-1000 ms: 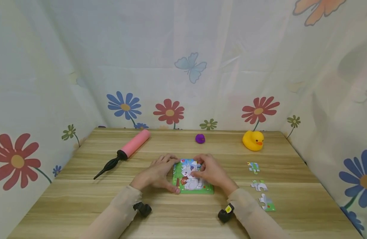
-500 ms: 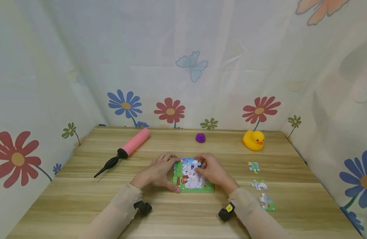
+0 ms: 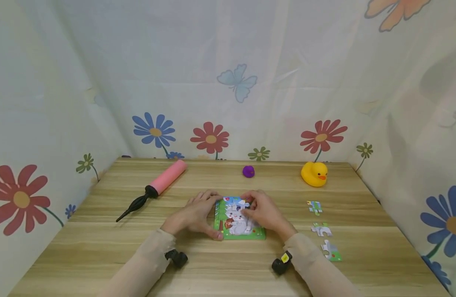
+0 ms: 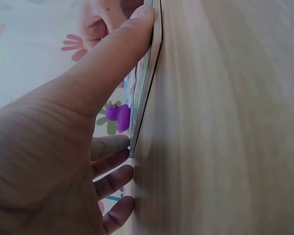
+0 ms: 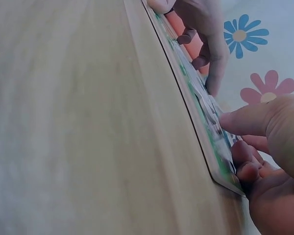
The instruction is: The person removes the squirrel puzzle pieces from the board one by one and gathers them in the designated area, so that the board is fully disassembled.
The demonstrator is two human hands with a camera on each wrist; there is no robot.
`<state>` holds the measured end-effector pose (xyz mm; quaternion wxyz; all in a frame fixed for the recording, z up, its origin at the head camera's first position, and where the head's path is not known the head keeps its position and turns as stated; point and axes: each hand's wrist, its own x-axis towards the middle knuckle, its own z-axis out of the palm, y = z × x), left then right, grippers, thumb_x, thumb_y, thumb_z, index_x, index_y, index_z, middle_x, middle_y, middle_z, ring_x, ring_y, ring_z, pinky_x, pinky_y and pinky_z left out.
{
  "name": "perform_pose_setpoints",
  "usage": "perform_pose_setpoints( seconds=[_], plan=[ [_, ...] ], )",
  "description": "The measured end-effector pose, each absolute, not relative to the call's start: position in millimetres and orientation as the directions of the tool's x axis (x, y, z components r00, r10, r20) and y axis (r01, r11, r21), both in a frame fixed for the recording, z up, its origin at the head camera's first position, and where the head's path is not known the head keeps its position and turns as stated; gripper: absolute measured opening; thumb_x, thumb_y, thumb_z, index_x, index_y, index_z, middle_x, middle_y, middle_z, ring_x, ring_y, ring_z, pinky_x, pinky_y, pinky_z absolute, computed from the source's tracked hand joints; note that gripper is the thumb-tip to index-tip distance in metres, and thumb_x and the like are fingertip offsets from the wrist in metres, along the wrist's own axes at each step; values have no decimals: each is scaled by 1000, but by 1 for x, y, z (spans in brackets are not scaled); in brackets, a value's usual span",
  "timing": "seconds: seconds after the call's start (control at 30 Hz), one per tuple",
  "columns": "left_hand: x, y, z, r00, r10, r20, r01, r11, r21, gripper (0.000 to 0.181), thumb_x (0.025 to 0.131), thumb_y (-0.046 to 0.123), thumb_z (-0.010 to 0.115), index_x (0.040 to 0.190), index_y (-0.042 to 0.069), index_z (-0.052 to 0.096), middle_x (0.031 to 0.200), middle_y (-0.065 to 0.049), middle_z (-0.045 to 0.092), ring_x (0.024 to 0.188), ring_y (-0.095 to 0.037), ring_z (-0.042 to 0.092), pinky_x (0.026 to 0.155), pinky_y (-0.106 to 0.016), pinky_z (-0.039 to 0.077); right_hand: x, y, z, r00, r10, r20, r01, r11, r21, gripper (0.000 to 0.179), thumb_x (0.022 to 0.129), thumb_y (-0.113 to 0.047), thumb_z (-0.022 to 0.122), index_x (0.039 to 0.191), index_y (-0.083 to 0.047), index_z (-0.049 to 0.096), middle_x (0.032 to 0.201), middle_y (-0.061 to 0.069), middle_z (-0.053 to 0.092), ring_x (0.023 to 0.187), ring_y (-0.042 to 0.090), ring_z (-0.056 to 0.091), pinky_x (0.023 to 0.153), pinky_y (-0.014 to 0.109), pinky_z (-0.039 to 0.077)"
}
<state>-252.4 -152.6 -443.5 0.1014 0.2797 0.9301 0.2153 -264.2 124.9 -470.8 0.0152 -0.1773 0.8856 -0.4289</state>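
A jigsaw board with a green border and a white animal picture lies flat on the table in the head view. My left hand spans its left side: the thumb rests on the near corner, a fingertip touches the far corner. In the left wrist view, the other fingers are spread beside the board. Over its far right part, my right hand pinches a puzzle piece between thumb and fingers; the hand hides much of it. In the right wrist view, the thumb touches the picture's surface and the fingers bend at the edge.
Right of the board lie three loose puzzle pieces, a far one, a middle one and a near one. A yellow duck and a small purple duck stand behind. A pink hand pump lies left.
My right thumb has shifted slightly away from me and to the right across the picture. The left hand and the board stay in place.
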Motion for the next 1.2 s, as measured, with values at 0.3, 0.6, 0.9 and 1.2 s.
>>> perform_pose_setpoints(
  seconds=[0.3, 0.6, 0.9, 1.2],
  plan=[
    [-253, -154, -445, -830, 553, -72, 467, 760, 453, 133, 71, 66, 101, 172, 8, 38, 176, -15, 34, 163, -39, 30, 132, -69, 25, -268, 130, -473, -923, -361, 131, -312, 508, -803, 38, 100, -6, 83, 136, -3, 73, 110, 9, 61, 91, 16, 57, 76, 24, 50],
    [-252, -155, -447, -833, 550, -56, 470, 758, 452, 133, 70, 64, 102, 171, 6, 39, 175, -15, 35, 162, -38, 31, 131, -71, 25, -272, 148, -452, -906, -377, 190, -335, 367, -868, 40, 102, -3, 79, 141, -1, 69, 114, 16, 60, 88, 21, 56, 74, 22, 50],
    [-252, -152, -449, -824, 564, -63, 480, 751, 453, 133, 70, 67, 101, 171, 7, 39, 174, -13, 35, 161, -38, 32, 132, -69, 24, -265, 188, -420, -925, -317, 208, -337, 439, -833, 42, 105, -9, 78, 146, -7, 68, 119, 16, 60, 91, 23, 58, 74, 22, 52],
    [-253, -153, -449, -825, 563, -52, 485, 752, 447, 132, 71, 65, 102, 172, 10, 39, 174, -13, 35, 161, -37, 32, 130, -69, 26, -263, 242, -413, -930, -287, 228, -346, 478, -807, 47, 107, -10, 77, 151, -7, 64, 120, 17, 59, 89, 26, 57, 71, 23, 50]
  ],
)
